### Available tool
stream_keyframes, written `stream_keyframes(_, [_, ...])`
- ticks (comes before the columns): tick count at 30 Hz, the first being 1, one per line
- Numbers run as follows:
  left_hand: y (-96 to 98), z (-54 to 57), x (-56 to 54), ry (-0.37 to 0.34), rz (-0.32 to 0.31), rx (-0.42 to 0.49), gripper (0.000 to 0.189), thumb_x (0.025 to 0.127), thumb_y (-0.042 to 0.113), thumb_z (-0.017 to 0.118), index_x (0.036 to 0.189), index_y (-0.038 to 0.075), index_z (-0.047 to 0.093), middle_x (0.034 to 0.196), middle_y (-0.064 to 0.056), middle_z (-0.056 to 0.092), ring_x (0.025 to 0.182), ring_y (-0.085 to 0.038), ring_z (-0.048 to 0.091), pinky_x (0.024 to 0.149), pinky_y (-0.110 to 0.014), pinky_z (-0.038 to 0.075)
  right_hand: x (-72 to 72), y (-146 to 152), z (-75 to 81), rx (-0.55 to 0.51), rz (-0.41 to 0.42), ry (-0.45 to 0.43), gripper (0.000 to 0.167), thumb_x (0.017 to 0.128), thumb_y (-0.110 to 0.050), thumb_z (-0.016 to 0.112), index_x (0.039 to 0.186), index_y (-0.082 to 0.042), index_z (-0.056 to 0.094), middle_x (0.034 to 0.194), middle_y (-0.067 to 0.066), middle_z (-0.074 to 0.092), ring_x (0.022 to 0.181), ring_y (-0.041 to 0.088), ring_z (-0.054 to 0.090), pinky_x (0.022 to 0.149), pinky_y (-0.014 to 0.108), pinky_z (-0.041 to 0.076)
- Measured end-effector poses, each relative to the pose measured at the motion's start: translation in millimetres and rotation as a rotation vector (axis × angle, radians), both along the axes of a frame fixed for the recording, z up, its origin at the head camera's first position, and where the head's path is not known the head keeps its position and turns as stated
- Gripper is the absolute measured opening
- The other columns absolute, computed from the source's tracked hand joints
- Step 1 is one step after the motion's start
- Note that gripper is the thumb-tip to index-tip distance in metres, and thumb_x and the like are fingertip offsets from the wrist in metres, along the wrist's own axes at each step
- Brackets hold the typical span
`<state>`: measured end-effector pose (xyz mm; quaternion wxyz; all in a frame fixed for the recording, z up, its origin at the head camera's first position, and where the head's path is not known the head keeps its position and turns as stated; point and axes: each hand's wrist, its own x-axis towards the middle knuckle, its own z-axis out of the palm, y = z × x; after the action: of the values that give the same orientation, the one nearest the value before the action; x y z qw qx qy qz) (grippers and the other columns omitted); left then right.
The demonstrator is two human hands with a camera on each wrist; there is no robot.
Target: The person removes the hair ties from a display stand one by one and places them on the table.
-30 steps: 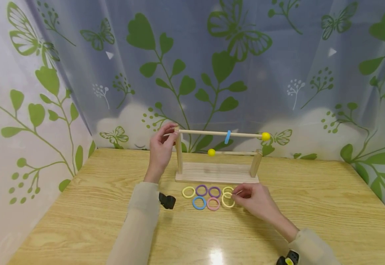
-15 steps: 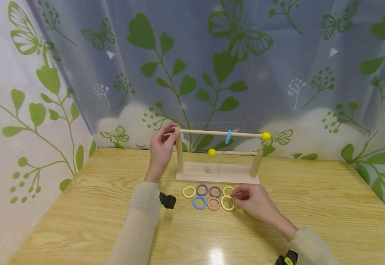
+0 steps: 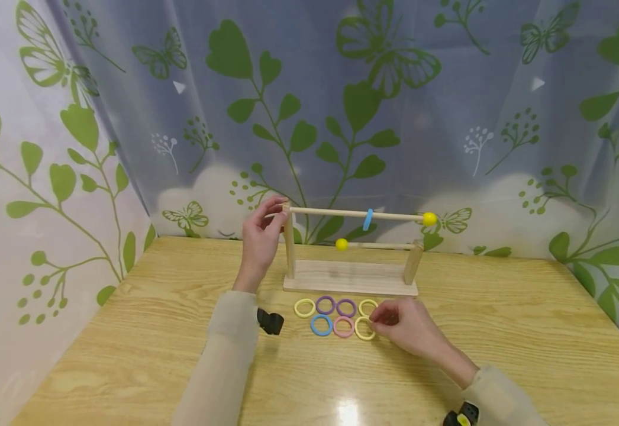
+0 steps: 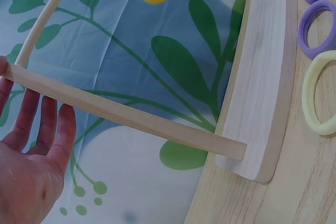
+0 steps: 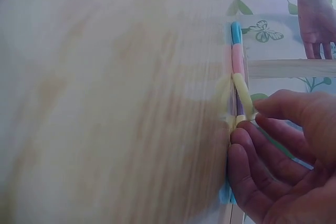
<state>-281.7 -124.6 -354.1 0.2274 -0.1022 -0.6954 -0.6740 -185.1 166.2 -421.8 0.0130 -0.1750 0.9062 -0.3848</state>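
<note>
In the head view, my left hand grips the top of the left post of a wooden stand. The left wrist view shows its fingers behind that post. My right hand pinches the right edge of a yellow ring between thumb and forefinger, low over the table. Seen from the right wrist, this yellow ring tilts up at the fingertips. Nearby lie another yellow ring, a pink ring, a blue ring, two purple rings and a yellow ring at left.
A light blue ring hangs on the stand's upper rod, which ends in a yellow ball at right. The lower rod has its yellow ball at left. A leaf-patterned curtain stands behind the table.
My right hand has moved slightly left and nearer with the yellow ring, which no longer overlaps the yellow ring behind it. My left hand stays on the post.
</note>
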Motion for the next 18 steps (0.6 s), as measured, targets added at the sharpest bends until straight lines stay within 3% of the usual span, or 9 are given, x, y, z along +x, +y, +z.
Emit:
stream_keyframes(8, [0.5, 0.9, 0.2, 0.002, 0.004, 0.001, 0.024, 0.099, 0.009, 0.062, 0.122, 0.004, 0.07, 0.109, -0.013, 0.068, 0.089, -0.01, 0.066, 0.077, -0.02, 0.055, -0.5, -0.3, 1.4, 0.004, -0.017, -0.018, 0.004, 0.086, -0.016, 0.08, 0.089, -0.014, 0.078, 0.087, -0.001, 0.077, 0.074, 0.006, 0.067, 0.065, 0.019, 0.051])
stream_keyframes(18, [0.3, 1.6, 1.6, -0.005, 0.0, -0.006, 0.025, 0.099, 0.009, 0.063, 0.123, 0.005, 0.069, 0.111, -0.015, 0.068, 0.09, -0.012, 0.066, 0.077, -0.022, 0.055, -0.8, 2.3, -0.3, 0.007, -0.026, 0.032, 0.008, 0.085, -0.014, 0.079, 0.093, -0.012, 0.079, 0.089, 0.001, 0.078, 0.073, 0.006, 0.067, 0.067, 0.019, 0.054])
